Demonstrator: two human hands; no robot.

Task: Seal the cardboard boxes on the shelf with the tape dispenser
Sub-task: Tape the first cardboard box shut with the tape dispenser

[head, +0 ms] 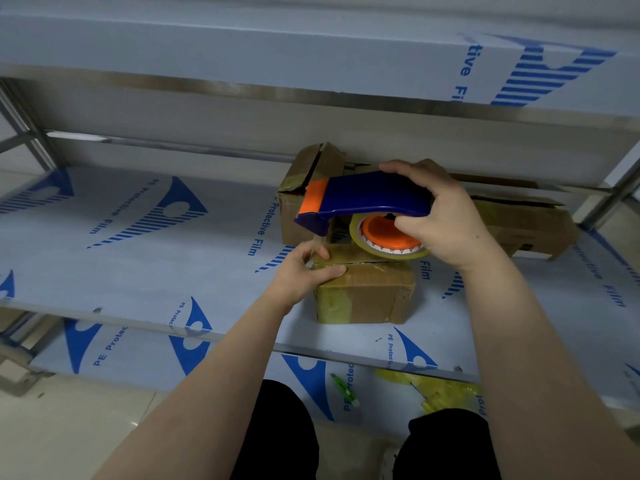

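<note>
Cardboard box (363, 296) sits nr front edge of shelf (138, 265), flaps down. Left hand (301, 271) grips its top-left corner, thumb pinning the clear tape end; prob light & crushable, so brace at corners/edges, not mid-flap. Just above it, right hand (446, 220) is wrapped round the tape dispenser (367, 197) at the handle w/ fingers on the tape roll (391, 237): rigid plastic, cutter end likely sharp, so keep hold at the back. Behind, an open box (304, 188) & a flatter open box (526, 223) are still unsealed.
</note>
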